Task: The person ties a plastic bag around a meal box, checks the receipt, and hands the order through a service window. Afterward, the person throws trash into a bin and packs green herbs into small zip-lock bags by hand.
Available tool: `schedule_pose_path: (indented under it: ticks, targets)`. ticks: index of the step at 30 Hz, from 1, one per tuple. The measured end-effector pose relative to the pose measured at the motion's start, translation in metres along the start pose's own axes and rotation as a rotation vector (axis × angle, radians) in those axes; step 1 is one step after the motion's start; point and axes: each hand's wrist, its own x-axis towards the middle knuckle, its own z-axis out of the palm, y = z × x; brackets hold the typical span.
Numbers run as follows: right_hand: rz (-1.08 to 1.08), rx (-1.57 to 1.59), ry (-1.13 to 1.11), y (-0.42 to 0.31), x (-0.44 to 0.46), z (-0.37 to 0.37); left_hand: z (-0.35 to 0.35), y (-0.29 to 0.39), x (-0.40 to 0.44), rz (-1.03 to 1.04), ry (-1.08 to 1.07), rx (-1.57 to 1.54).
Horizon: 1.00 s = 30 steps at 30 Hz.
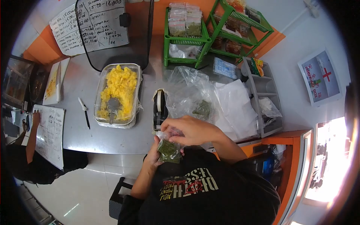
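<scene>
A small clear bag of green flakes (168,150) is held upright close to my chest, just off the table's front edge. My left hand (153,152) grips it from the side, fingers closed round it. Over its top, my right hand (191,130) pinches the bag's upper edge. Beyond my hands lies a large clear plastic bag (187,92) with more green flakes (203,108) inside. A black tape dispenser (160,108) stands at that bag's left side.
A basket of yellow pieces (118,93) with a metal scoop stands left of centre. Green racks (187,39) are at the back, a grey divided tray (264,92) and white sheets (234,107) at right. A co-worker's arm (33,133) rests on a whiteboard (47,131) at far left.
</scene>
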Motion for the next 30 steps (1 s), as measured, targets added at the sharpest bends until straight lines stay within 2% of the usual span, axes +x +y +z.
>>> schedule_pose_path:
  ticks: [2,3,5,6,9,12,13,16,17,19,21,24,27,30]
  targets:
    - [0.018,0.118,0.003,-0.002,-0.001,-0.002,0.011,-0.006,-0.007,-0.026,0.116,-0.035]
    - [0.027,0.174,0.006,-0.004,-0.002,-0.005,0.015,-0.004,-0.01,-0.009,0.096,-0.024]
    - [0.135,0.369,-0.162,-0.013,-0.005,-0.008,0.02,-0.002,-0.017,0.019,0.059,-0.004]
    - [0.189,0.472,-0.245,-0.016,-0.007,-0.006,0.018,-0.004,-0.021,-0.011,0.133,0.013]
    - [0.098,0.663,-0.353,-0.011,-0.001,0.014,0.028,0.002,-0.025,-0.069,0.284,0.127]
    - [-0.068,0.03,-0.099,-0.001,0.002,0.035,-0.003,-0.012,-0.023,0.01,0.132,0.099]
    - [-0.057,-0.134,0.016,-0.001,0.001,0.042,0.003,-0.015,-0.022,0.128,0.082,-0.073]
    - [0.103,0.086,0.241,0.002,-0.004,0.031,0.007,-0.008,-0.02,0.111,-0.102,0.032]
    - [0.216,0.099,0.257,0.001,-0.005,0.014,0.011,-0.008,-0.016,0.088,-0.096,-0.123]
    - [0.211,-0.019,0.549,0.045,-0.006,0.0,0.025,-0.001,-0.01,0.128,-0.124,-0.143]
    - [0.216,-0.269,0.62,0.099,-0.015,-0.017,0.032,0.002,-0.01,0.134,-0.104,-0.15]
    - [0.541,-0.677,0.258,0.132,-0.043,-0.03,0.033,0.005,-0.01,0.115,-0.042,-0.182]
    - [0.754,-0.751,0.065,0.117,-0.057,-0.039,0.031,0.004,-0.012,0.118,-0.053,-0.27]
    - [0.738,-0.662,0.032,0.111,-0.071,-0.044,0.036,0.003,-0.012,0.114,-0.007,-0.288]
